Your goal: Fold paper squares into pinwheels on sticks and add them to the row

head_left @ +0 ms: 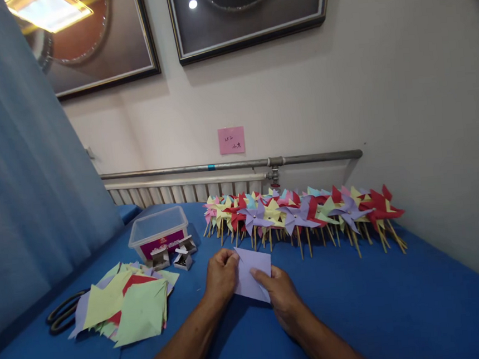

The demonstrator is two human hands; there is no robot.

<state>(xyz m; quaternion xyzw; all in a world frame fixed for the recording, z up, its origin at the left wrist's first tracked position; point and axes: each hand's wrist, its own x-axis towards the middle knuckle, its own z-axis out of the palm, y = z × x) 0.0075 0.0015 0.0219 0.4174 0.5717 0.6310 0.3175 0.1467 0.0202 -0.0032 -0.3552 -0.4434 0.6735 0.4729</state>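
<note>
A lilac square of paper (253,269) lies on the blue table (380,301) in front of me. My left hand (222,276) pinches its left corner near the top. My right hand (279,293) presses on its lower right part with the fingertips on the sheet. Behind the sheet stands a long row of finished paper pinwheels (301,213) on wooden sticks, in red, yellow, green, lilac and pink.
A pile of coloured paper squares (129,306) lies at the left, with black scissors (62,315) beside it. A clear plastic box (158,231) and small open cardboard boxes (174,256) stand behind the pile. A radiator and pipe (230,166) run along the wall.
</note>
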